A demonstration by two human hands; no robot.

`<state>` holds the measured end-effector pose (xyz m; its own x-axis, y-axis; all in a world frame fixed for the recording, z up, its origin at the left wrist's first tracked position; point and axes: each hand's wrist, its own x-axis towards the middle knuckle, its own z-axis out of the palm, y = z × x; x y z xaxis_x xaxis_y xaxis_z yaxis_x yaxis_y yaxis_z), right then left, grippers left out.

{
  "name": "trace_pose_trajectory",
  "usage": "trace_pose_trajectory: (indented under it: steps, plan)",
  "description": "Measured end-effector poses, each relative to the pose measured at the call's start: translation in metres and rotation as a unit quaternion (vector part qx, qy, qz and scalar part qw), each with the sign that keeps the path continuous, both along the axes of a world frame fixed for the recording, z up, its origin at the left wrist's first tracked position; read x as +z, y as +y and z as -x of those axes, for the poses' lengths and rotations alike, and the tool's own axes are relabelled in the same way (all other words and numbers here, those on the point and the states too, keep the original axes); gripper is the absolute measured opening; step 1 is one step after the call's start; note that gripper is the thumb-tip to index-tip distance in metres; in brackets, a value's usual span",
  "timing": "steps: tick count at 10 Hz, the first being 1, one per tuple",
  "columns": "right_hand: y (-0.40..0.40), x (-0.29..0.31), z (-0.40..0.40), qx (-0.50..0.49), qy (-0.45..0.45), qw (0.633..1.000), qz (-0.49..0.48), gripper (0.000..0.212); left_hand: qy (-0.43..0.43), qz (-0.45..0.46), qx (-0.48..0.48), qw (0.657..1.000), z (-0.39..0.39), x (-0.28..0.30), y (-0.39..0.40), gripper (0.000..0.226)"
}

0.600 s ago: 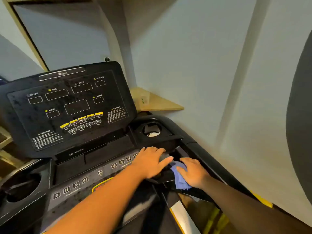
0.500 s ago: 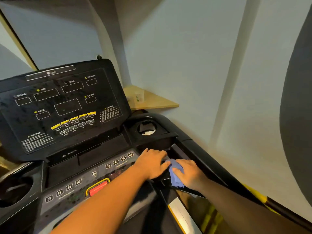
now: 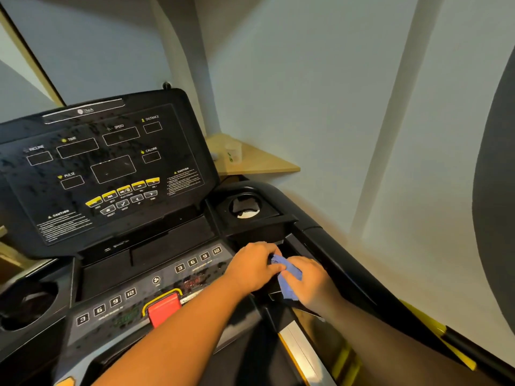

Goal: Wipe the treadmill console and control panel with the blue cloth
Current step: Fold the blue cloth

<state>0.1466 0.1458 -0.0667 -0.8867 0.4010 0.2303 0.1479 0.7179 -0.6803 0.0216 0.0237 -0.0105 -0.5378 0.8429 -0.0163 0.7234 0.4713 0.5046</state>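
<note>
Both hands meet at the control panel's [image 3: 156, 291] 3 o'clock end. Right hand [image 3: 312, 282] grips the blue cloth [image 3: 288, 284], fingers closed around it. Left hand [image 3: 252, 267] pinches the cloth's 10 o'clock corner. Console [image 3: 106, 162] stands at 11 o'clock.

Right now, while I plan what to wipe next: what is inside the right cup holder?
Inside the right cup holder lies something pale at the bottom with a dark piece over it; what they are cannot be told. The holder's near wall hides the rest of its floor.
</note>
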Motion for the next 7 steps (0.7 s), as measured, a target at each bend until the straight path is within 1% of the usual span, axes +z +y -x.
trace_pose_trajectory:
  steps: [1, 2, 3, 4, 5, 6, 7]
  plan:
    - [-0.010, 0.035, 0.008, -0.012, -0.065, 0.990, 0.121, 0.018, -0.045, -0.088, 0.026, 0.995, 0.008, 0.026, -0.014, 0.016]
    - [-0.023, 0.069, 0.024, -0.003, -0.032, 0.955, 0.294, 0.019, -0.088, -0.142, 0.063, 0.984, 0.017, 0.054, -0.033, 0.023]
    - [-0.038, 0.092, 0.040, -0.028, -0.026, 0.872, 0.489, 0.030, -0.198, -0.124, 0.088, 0.968, 0.027, 0.074, -0.062, 0.031]
    - [-0.063, 0.123, 0.049, 0.032, 0.037, 0.772, 0.634, 0.028, -0.220, -0.102, 0.093, 0.966, 0.028, 0.081, -0.093, 0.023]
    - [-0.081, 0.119, 0.049, 0.083, 0.019, 0.759, 0.646, 0.024, -0.161, -0.104, 0.138, 0.972, 0.027, 0.085, -0.118, 0.020]
    - [-0.097, 0.138, 0.057, 0.140, -0.041, 0.785, 0.603, 0.045, -0.164, -0.108, 0.151, 0.969, 0.023, 0.113, -0.139, 0.023]
    - [-0.098, 0.188, 0.062, 0.217, 0.004, 0.762, 0.610, 0.050, -0.221, -0.182, 0.114, 0.951, 0.015, 0.175, -0.159, 0.014]
